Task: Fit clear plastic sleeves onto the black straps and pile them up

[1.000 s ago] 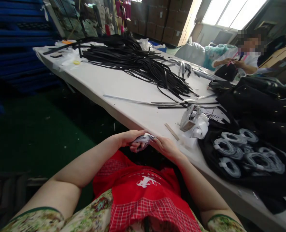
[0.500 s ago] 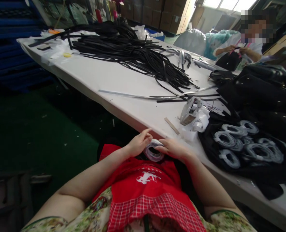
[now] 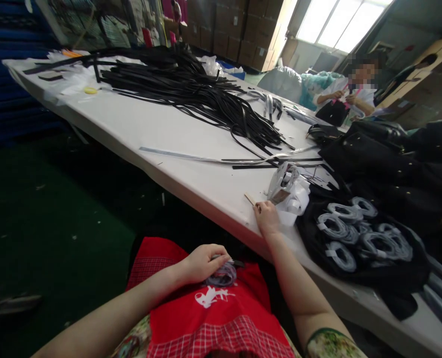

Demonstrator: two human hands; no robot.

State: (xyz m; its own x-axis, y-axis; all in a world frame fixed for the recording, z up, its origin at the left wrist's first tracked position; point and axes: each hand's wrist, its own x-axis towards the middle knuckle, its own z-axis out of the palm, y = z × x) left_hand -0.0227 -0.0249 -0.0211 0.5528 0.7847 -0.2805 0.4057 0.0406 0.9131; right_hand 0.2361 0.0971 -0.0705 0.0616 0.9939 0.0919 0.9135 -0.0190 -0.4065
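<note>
My left hand (image 3: 208,261) rests over my lap, its fingers closed around a coil of clear, greyish strip (image 3: 223,275). A short dark piece shows beside the coil. Over at the table's near edge, my right hand (image 3: 266,219) has its fingers curled down on a thin, flat tan stick (image 3: 249,198); the far end of the stick pokes out past the fingertips. Close to the right of that hand stands a tape dispenser (image 3: 280,195) with loose white tape or paper around it.
Several similar coils (image 3: 335,226) lie on black cloth (image 3: 314,248) at the right. A heap of long black strips (image 3: 221,107) spreads across the white table (image 3: 161,127). Black bags (image 3: 392,164) are piled behind the coils. A co-worker (image 3: 344,97) is across the table.
My right hand has let go of the coil and reached forward to the stick on the table. The left hand keeps the coil, now lower over the lap. The view has tilted up slightly.
</note>
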